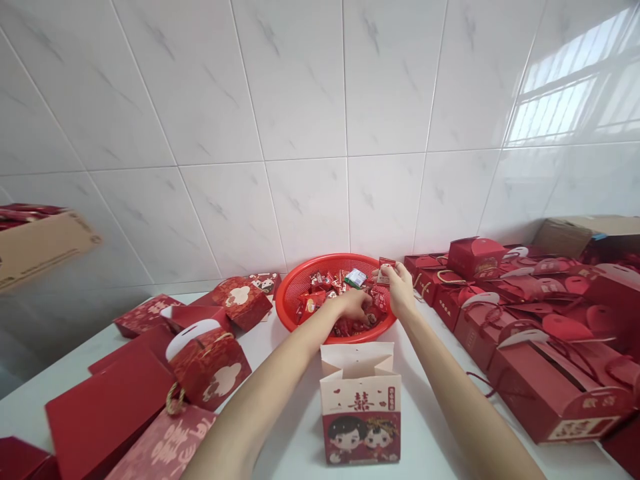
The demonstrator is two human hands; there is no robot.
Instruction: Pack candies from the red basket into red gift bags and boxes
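Observation:
A red plastic basket with perforated sides holds many small wrapped candies, mostly red, plus a white-and-green packet. Inside it, my left hand reaches down among the candies with fingers curled; whether it grips one is hidden. My right hand is raised at the basket's right rim, pinching a small red and beige candy packet between thumb and fingers. Between my forearms stands an upright paper gift box, red and cream with two cartoon figures, its top open.
Red gift boxes lie loosely along the left of the white table. Rows of closed red boxes with cord handles fill the right side. Cardboard cartons stand at far left and back right. A tiled wall bounds the back.

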